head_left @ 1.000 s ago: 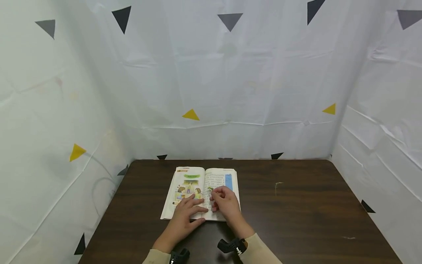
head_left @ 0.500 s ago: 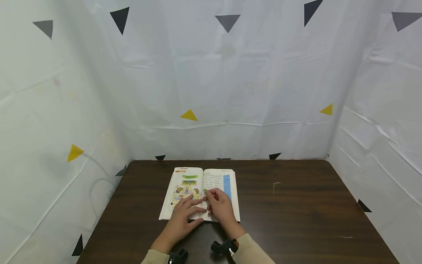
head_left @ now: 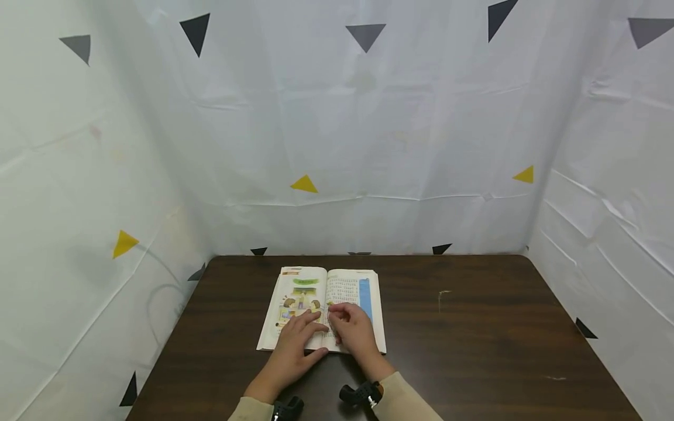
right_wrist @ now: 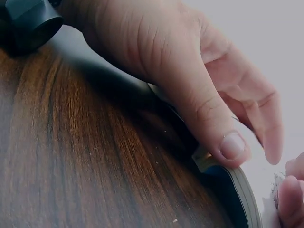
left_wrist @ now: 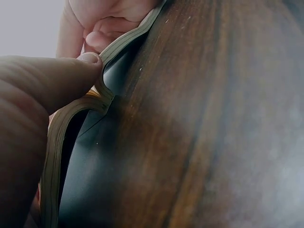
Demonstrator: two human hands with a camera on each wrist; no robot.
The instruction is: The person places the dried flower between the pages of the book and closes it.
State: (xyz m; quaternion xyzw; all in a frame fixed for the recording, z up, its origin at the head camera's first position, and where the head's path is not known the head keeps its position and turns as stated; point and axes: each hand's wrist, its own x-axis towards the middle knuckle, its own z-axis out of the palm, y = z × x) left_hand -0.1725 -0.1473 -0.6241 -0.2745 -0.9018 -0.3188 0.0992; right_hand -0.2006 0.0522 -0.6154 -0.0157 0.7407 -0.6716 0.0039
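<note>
An open book (head_left: 342, 286) lies on the dark wooden table, an illustrated page on the left and a text page on the right. My left hand (head_left: 295, 344) rests on the left page with fingers spread. Its thumb (left_wrist: 76, 78) presses the book's near edge by the spine, and the right wrist view shows that same thumb (right_wrist: 213, 128) there. Over the text page, close to the spine, my right hand (head_left: 358, 333) has its thumb and index fingertips brought together. A small yellow-green spot shows beside them; I cannot tell whether they pinch anything.
The brown table (head_left: 474, 339) extends widely to the right of the book. White sheeting (head_left: 389, 134) with dark and yellow triangles encloses the back and sides. A black wrist device (head_left: 360, 394) sits on each wrist.
My right hand has moved left over the text page toward the spine, baring more of the blue strip, then shifted slightly back right. The left hand stays on the page.
</note>
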